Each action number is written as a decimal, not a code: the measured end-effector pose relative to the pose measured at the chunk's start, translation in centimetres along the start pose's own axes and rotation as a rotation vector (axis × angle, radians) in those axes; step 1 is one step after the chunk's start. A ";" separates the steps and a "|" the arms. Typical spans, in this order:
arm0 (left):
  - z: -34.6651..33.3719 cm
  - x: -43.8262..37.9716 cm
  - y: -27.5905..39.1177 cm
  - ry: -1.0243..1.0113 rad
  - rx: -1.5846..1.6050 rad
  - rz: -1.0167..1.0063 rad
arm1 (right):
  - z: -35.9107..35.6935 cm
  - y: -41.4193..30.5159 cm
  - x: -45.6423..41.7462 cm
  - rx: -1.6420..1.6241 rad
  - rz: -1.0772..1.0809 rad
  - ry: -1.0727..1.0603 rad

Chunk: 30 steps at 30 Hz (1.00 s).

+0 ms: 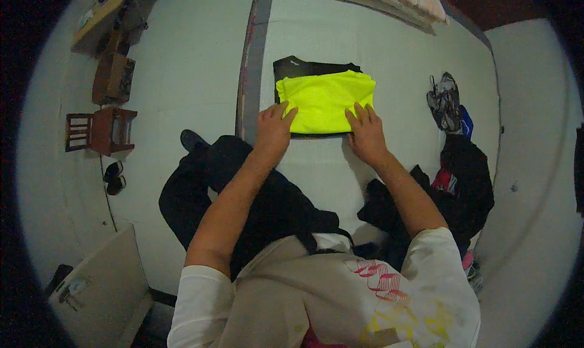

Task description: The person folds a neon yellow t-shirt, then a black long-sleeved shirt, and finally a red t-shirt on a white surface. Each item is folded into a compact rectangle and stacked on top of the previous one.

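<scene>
A folded neon-yellow cloth garment (326, 102) lies flat on top of a folded black garment (315, 68), whose dark edges show above it and along its lower side. My left hand (275, 124) rests at the lower left corner of the yellow cloth, with thumb and fingertips on it. At its lower right corner is my right hand (366, 128), fingers spread a little and touching the cloth. Whether either hand pinches the fabric, I cannot tell. Both garments lie on a pale sheet-like surface (315, 161).
Dark clothes (470, 184) are heaped at the right, with a patterned grey cloth bundle (445, 102) beyond them. Folded bedding (388, 1) lies at the top. On the left stand a wooden chair (107, 130), a small wooden cabinet (113, 78) and dark shoes (115, 178). A wall runs along the right.
</scene>
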<state>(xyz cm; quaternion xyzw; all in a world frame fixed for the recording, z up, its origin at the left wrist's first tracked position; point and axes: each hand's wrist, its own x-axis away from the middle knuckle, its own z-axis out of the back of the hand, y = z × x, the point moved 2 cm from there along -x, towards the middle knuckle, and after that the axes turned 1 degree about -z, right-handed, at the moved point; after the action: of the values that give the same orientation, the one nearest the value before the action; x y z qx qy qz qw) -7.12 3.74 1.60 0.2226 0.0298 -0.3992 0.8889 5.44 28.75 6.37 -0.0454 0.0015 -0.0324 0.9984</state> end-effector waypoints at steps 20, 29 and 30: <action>0.4 1.2 0.7 -0.097 0.396 0.540 | -4.9 6.1 2.1 -0.758 -0.696 0.111; -4.6 -2.2 -1.3 -0.280 0.690 0.877 | -9.5 6.4 -2.7 -1.741 -0.813 -0.216; -4.3 -2.6 -1.5 -0.349 0.786 0.837 | -9.4 6.7 -2.8 -1.709 -0.832 -0.215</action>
<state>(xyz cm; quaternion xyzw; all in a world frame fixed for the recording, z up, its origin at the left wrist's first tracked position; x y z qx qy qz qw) -9.44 6.50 -2.22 0.4585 -0.3569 -0.0270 0.8135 3.01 34.70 -3.57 -0.7586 -0.0833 -0.3683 0.5310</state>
